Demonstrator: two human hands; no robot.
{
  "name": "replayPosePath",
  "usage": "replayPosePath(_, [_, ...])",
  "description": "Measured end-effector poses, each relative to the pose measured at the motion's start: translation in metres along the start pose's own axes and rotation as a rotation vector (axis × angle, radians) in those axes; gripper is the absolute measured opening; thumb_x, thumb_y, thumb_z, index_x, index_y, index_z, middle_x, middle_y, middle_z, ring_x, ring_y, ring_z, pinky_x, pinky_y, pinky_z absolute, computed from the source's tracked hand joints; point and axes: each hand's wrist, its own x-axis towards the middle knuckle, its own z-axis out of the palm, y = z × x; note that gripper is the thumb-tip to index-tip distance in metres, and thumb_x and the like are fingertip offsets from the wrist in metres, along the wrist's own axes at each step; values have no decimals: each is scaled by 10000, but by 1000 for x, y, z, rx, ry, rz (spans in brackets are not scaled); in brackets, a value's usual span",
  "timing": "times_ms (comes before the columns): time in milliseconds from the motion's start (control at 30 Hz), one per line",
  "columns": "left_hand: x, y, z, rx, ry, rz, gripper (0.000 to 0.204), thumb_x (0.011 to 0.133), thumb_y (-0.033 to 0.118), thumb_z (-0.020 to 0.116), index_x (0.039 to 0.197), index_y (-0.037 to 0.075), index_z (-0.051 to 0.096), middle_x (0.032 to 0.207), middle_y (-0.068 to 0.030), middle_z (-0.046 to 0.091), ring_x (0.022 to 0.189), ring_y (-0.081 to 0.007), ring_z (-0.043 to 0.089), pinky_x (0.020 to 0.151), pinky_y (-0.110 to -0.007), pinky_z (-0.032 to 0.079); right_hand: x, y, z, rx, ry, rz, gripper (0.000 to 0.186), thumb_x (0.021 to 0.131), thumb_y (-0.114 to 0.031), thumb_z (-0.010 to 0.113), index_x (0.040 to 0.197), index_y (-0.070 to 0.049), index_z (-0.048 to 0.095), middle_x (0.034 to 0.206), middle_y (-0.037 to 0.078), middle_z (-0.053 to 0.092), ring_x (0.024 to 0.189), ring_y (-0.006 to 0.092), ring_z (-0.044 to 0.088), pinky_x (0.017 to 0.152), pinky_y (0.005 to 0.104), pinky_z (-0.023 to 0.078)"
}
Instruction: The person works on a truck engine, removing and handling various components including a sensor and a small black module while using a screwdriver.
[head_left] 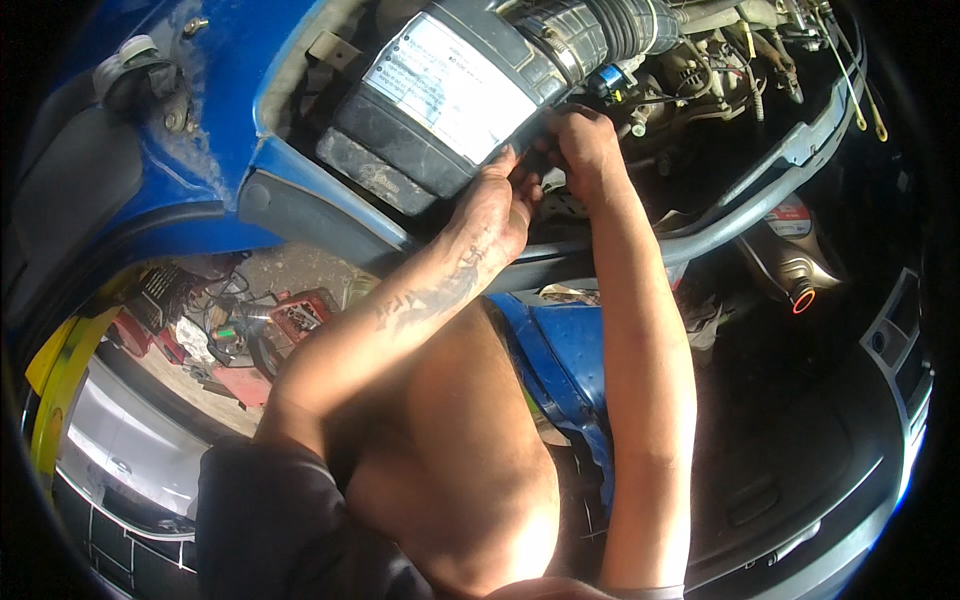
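A: Where are the hands?

B: Both are up at the black airbox [440,110] in the engine bay, at its lower right corner. The left hand [497,205] has its fingers curled up against the underside edge of the box. The right hand [585,140] is just beside it, fingers bent down over the same corner, and the two hands touch at the fingertips.

A: Are they gripping anything?

B: Both are closed on the airbox edge. Whether a clip or a small tool sits between the fingers I cannot tell; that spot is in shadow.

A: Where does the box sit?

B: Tilted, against the blue fender [215,120] at the left side of the bay. It has a white label [455,85] on its upper face, and a ribbed hose [625,25] runs off its top right end toward the engine.

A: What else is around?

B: A grey crossbar [745,205] curves along the front edge of the bay, just under the hands. Right of it, lower down, a bronze bottle [790,265] lies with a red cap ring. Below the left forearm, tools and red parts [285,320] lie on the ground, with a yellow panel [60,375] at the far left.
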Motion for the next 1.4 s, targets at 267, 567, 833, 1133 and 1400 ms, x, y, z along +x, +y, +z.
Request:
replayPosePath(267, [-5, 1, 8, -53, -24, 33, 121, 972, 224, 491, 1024, 127, 542, 976, -4, 543, 809, -136, 440, 701, -255, 399, -3, -6, 2, 48, 5, 38, 133, 821, -83, 582, 911, 3, 630, 824, 66, 628, 662, 162, 584, 567, 278, 448])
replayPosePath(567, [1, -2, 0, -19, -57, 41, 209, 958, 217, 519, 1142, 118, 510, 1088, -20, 511, 819, -149, 444, 725, -265, 419, 3, 0, 1, -21, 10, 9, 137, 824, -91, 578, 925, -14, 630, 831, 58, 630, 671, 159, 588, 564, 273, 441])
replayPosePath(833, [2, -3, 2, -20, -74, 53, 190, 959, 224, 514, 1117, 118, 527, 1056, -21, 530, 819, -151, 452, 724, -263, 413, 5, 0, 0, -32, 15, 11, 135, 809, -80, 577, 910, -11, 634, 809, 59, 625, 665, 151, 579, 557, 266, 434])
replayPosePath(1133, [6, -3, -3, 2, -152, 76, 209, 980, 237, 449, 1121, 104, 526, 1054, -37, 549, 846, -157, 483, 748, -288, 409, 1, 3, 4, -83, 49, -68, 125, 794, -62, 569, 876, 6, 634, 769, 58, 611, 624, 141, 555, 534, 269, 430])
replayPosePath(1400, [-6, 2, 1, 19, -141, 50, 231, 1006, 225, 374, 1148, 78, 481, 1040, -67, 539, 851, -174, 512, 752, -309, 423, 5, 5, 2, 118, 8, 4, 126, 841, -61, 595, 943, 9, 616, 782, 54, 606, 642, 142, 565, 534, 239, 422])
